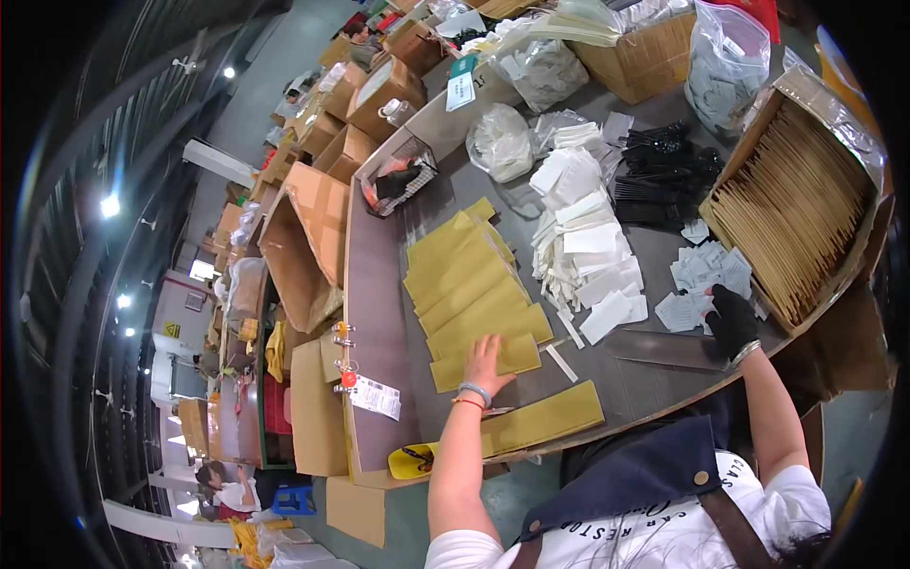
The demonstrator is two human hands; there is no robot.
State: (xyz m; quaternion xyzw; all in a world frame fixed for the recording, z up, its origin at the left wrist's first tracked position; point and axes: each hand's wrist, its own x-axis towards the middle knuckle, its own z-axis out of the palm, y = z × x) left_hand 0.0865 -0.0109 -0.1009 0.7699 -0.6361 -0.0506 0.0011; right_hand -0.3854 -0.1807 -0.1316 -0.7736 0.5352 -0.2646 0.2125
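Observation:
My left hand point(486, 364) lies flat, fingers spread, on the nearest of several overlapping mustard-brown paper sleeves point(469, 275). A further brown sleeve point(545, 417) rests by the table's front edge, close to my left wrist. On the right, my right hand point(733, 321) wears a black glove that leaves the fingertips bare. Those fingertips are closed at the edge of a heap of small pale printed paper slips point(703, 268), pinching at a slip. Between the hands lie rows of white cards point(592, 242) and a dark flat strip point(668, 349).
A carton of tightly packed brown card pieces point(796, 209) stands at the right. Black bundled items point(664, 175) and plastic bags point(500, 142) lie farther back. A wire basket point(398, 178) sits at the left partition point(379, 275). Yellow-handled scissors point(414, 461) lie at the front-left corner.

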